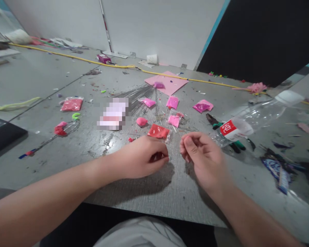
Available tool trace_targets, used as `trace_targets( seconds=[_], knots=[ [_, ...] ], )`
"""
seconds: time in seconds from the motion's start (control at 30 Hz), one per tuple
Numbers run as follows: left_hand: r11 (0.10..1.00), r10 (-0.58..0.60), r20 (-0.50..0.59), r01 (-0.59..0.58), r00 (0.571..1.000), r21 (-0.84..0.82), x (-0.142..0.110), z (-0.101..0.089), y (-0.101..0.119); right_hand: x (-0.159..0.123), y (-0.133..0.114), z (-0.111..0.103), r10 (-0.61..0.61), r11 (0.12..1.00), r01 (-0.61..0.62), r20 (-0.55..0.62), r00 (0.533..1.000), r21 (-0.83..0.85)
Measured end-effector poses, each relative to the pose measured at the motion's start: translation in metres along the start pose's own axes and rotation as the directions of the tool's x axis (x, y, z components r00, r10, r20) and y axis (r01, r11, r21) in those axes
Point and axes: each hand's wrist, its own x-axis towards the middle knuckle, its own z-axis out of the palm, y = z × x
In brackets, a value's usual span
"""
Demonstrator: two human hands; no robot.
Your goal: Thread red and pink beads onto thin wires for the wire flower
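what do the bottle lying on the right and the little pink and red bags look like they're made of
Bottle: clear thin plastic, glossy, see-through with a red label. Pink bags and red bag: transparent plastic film, shiny and crinkled; the coloured filling looks like fine beads or powder, hard to tell.

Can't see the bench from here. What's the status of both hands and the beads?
Left hand pinched shut on small red thing. Right hand pinched, contents unclear. Red bead bag just beyond, plastic bottle lying right.

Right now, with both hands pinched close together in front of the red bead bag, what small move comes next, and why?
Probably bring the right hand a little closer to the left hand. The left fingers are closed on something small and red, the right fingertips are pinched as if on a thin wire I cannot make out, and a gap separates them just below the red bead bag.
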Motion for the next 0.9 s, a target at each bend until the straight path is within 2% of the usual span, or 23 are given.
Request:
trace_targets(
  seconds=[0.07, 0.13, 0.47, 0.9],
  knots=[
    [0.987, 0.032, 0.079, -0.044, 0.996, 0.153, -0.0012, 0.0024, -0.0019, 0.0013, 0.0030, -0.0011, -0.005, 1.000, 0.005, -0.015, 1.000, -0.005],
    [0.975, 0.008, 0.115, -0.034, 0.993, 0.222, -0.0026, 0.0046, -0.0041, 0.0016, 0.0045, -0.0009, -0.010, 1.000, 0.010, -0.010, 1.000, -0.016],
    [0.912, -0.098, 0.126, 0.039, 0.987, 0.408, -0.0027, 0.0029, -0.0055, -0.0010, 0.0038, 0.0002, -0.036, 0.999, 0.035, -0.034, 0.999, -0.036],
    [0.903, -0.159, 0.097, 0.105, 0.983, 0.417, 0.0005, 0.0058, -0.0054, -0.0018, 0.0025, 0.0017, -0.078, 0.996, 0.077, -0.017, 0.997, -0.051]
  ],
)
